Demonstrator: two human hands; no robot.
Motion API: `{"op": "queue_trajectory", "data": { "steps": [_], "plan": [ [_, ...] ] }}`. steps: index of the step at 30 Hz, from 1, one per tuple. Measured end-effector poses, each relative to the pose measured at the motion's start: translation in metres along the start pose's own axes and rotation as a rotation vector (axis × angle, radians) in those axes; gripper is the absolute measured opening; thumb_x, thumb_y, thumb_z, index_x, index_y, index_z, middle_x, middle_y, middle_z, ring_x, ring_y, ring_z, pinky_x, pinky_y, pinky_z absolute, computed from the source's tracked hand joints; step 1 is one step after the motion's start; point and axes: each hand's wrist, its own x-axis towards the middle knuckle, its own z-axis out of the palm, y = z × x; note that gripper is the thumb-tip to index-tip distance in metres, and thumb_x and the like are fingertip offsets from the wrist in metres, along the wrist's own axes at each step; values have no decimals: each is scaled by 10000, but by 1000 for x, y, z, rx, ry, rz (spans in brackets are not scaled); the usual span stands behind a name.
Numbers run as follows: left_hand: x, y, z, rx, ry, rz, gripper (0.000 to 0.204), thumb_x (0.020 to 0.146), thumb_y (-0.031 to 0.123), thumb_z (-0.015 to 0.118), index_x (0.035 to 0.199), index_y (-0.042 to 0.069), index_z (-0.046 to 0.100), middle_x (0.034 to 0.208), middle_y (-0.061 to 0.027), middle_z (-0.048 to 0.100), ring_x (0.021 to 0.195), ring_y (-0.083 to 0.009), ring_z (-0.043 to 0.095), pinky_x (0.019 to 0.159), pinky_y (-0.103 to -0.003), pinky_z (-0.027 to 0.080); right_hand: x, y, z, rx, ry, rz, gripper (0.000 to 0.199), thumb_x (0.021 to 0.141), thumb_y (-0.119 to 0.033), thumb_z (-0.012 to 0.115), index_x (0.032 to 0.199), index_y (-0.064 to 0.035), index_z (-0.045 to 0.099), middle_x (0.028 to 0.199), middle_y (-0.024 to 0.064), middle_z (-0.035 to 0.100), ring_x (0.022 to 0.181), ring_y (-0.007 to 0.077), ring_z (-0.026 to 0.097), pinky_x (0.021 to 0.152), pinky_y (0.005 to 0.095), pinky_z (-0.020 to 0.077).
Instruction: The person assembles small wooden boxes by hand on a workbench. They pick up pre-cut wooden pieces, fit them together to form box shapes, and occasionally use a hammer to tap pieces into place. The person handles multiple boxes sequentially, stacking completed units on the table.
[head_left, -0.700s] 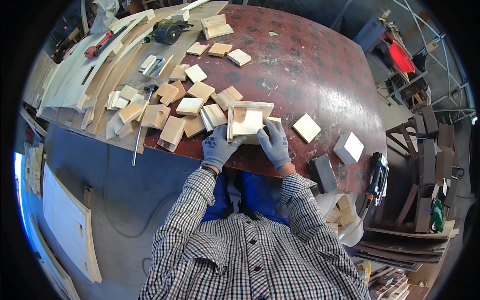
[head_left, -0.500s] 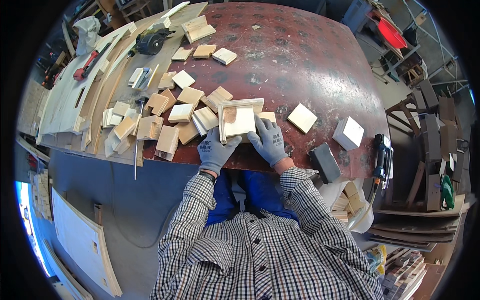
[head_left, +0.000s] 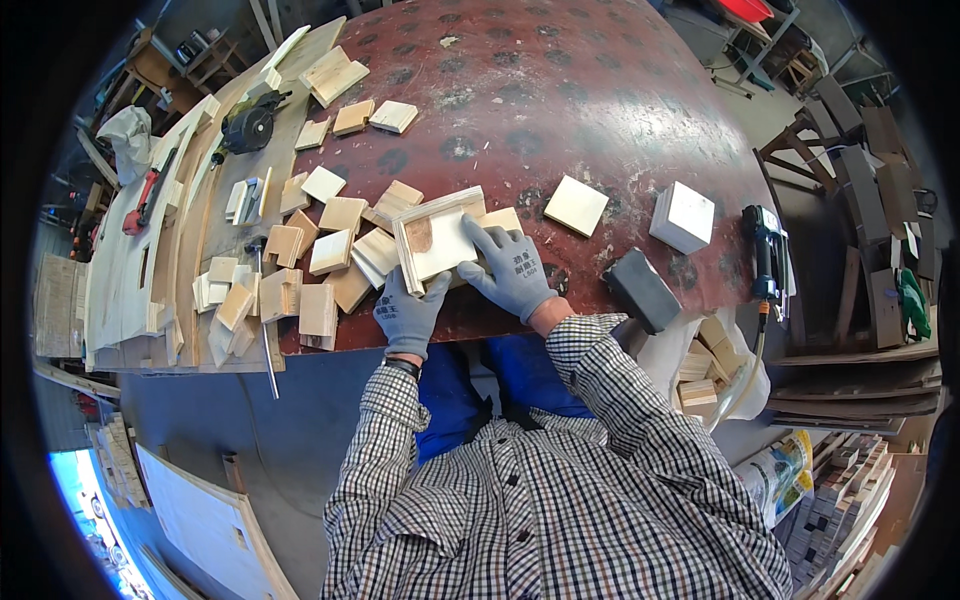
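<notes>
A square pale wooden block has raised strips along its left and far edges and a brown patch on its face. It is held at the table's near edge, turned slightly anticlockwise. My left hand, in a grey glove, grips its near left corner, thumb along the near edge. My right hand, also gloved, holds its right side, with fingers and thumb laid on the face. Another flat wooden piece shows partly behind the block. Just left of it lie several loose wooden blocks.
Right of my hands are a pale square piece, a white-topped stack, a dark grey block and a nail gun with a hose. A hammer overhangs the near edge. Farther left are a black power tool and a red tool.
The block has turned anticlockwise in my hands. My right fingers have moved from its right edge onto its face. The whole view has shifted and tilted slightly.
</notes>
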Motion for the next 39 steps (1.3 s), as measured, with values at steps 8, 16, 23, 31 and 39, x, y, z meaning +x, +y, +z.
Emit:
{"op": "queue_trajectory", "data": {
  "steps": [8, 16, 23, 31, 39],
  "plan": [
    [-2, 0, -2, 44, -53, -75, 651, 866, 601, 803, 1198, 54, 680, 1066, -176, 748, 959, -378, 737, 805, -454, 589, 0, 6, -3, 180, -26, 30, 798, 954, -566, 656, 1569, -97, 463, 1222, 204, 640, 1090, 394, 630, 962, 493, 482],
    [-3, -6, -4, -17, -30, -75, 664, 857, 641, 791, 1141, 49, 697, 1022, -179, 755, 937, -386, 738, 814, -459, 587, 43, 64, -101, -635, -345, 476, 901, 809, -565, 823, 1513, -122, 474, 1460, 168, 541, 1335, 379, 554, 1045, 549, 469],
    [3, -11, 5, -73, -11, -60, 617, 858, 611, 799, 1105, 54, 701, 1037, -180, 739, 933, -377, 734, 802, -466, 584, 44, 93, -112, -552, -579, 601, 796, 904, -562, 718, 1521, -124, 470, 1527, 192, 533, 1391, 401, 554, 1116, 518, 472],
    [0, -7, 0, -12, -77, -111, 714, 851, 719, 734, 1160, 78, 687, 1053, -154, 726, 923, -369, 737, 778, -460, 601, 41, 47, -120, -439, 48, 480, 409, 1047, -349, 524, 1204, -38, 740, 1010, 157, 775, 925, 322, 758, 846, 480, 566],
    [-4, -12, 2, 56, -77, -64, 668, 878, 669, 734, 1218, 99, 659, 1085, -136, 717, 928, -347, 748, 740, -446, 616, 19, -39, -58, 978, 35, 751, 320, 1044, -187, 615, 1275, 28, 670, 883, 64, 722, 729, 124, 706, 577, 256, 537]
  ]
}}
